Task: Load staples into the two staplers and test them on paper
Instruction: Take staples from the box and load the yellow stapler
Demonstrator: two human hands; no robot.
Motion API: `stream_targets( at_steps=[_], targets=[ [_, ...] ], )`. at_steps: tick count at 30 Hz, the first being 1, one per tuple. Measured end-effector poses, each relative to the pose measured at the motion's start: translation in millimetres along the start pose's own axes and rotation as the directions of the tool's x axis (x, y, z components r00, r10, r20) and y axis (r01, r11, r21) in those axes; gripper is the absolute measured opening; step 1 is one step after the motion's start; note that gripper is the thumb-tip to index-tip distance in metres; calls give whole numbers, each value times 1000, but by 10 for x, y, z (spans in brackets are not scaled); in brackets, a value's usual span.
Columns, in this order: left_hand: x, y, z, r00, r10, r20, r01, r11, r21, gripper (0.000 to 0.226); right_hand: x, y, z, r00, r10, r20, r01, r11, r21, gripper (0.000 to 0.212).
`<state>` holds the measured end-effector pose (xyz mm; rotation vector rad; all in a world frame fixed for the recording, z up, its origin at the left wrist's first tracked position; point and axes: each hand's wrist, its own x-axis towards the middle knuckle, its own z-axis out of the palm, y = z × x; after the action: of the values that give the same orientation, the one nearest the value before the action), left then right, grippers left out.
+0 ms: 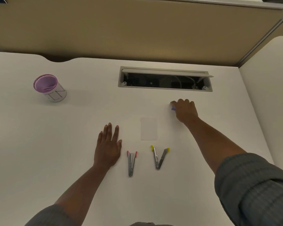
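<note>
Low in the frame, two grey sleeves (pixel 255 190) reach in from the bottom corners over a white surface (pixel 39 144). Just above centre-bottom lie two small metal staplers, both swung open into a V. The pink-tipped stapler (pixel 131 163) lies left of centre with its arms only narrowly apart; the yellow-tipped stapler (pixel 158 158) lies just to its right, spread wider. They are near each other but not touching.

The left hand (pixel 108 147) rests flat on the surface immediately left of the pink-tipped stapler, fingers straight and together, holding nothing.

Above the staplers, in the middle of the frame, lies a small white sheet of paper (pixel 149 128).

Further up and to the right, the right hand (pixel 185 110) is curled, knuckles up, around a small purple object (pixel 173 108) at its fingertips; too little shows to tell what that is.

At the upper left stands a purple-lined cup (pixel 50 87). At the upper centre-right, an open cable tray (pixel 165 79) is set into the surface, with a beige partition (pixel 137 30) behind.
</note>
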<state>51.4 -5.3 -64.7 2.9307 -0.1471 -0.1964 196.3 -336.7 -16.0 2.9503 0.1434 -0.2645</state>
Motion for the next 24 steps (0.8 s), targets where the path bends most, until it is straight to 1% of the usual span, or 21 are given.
stream_targets(
  at_steps=[3, 6, 9, 12, 14, 16, 17, 18, 19, 20, 22, 23, 24],
  targets=[
    [1, 0, 6, 1000, 7, 14, -7, 1000, -10, 59, -84, -32, 2, 1000, -27, 6, 27, 999, 39, 34],
    [20, 4, -31, 999, 14, 39, -14, 1000, 2, 61, -192, -62, -40, 999, -31, 32, 27, 991, 130, 36],
    [50, 37, -125, 999, 10, 54, -10, 1000, -2, 59, -366, -124, -126, 999, -21, 47, 6, 952, 307, 35],
    [62, 129, -229, 1000, 16, 16, -16, 1000, -14, 51, -585, -230, -191, 999, 47, 19, -50, 859, 509, 29],
    [59, 225, -311, 999, 15, -38, -18, 998, -62, 40, -739, -317, -263, 997, 65, 32, -71, 800, 596, 21],
    [36, 341, -407, 997, 26, -73, -34, 993, -111, 32, -898, -405, -345, 998, 37, 54, -63, 761, 646, 6],
    [28, 409, -460, 996, 35, -79, -46, 988, -147, 31, -987, -446, -396, 999, 17, 48, -44, 755, 654, 5],
    [28, 471, -486, 997, 25, -76, -41, 976, -216, 30, -1050, -489, -407, 999, -5, 32, -17, 754, 657, 9],
    [12, 535, -532, 998, 2, -62, -22, 946, -324, 29, -1143, -531, -431, 1000, -27, 15, 11, 767, 642, 8],
    [-3, 598, -571, 999, -28, -37, 9, 893, -450, 27, -1219, -572, -444, 999, -49, -2, 39, 770, 637, 12],
    [-64, 723, -654, 998, -60, 24, 61, 732, -679, 21, -1374, -654, -478, 996, -84, -23, 80, 770, 633, 34],
    [-90, 786, -680, 997, -60, 51, 78, 651, -756, 19, -1423, -686, -481, 994, -98, -39, 101, 773, 626, 42],
    [-112, 842, -702, 994, -67, 83, 106, 577, -810, 19, -1476, -725, -497, 992, -115, -58, 126, 772, 623, 46]
  ],
)
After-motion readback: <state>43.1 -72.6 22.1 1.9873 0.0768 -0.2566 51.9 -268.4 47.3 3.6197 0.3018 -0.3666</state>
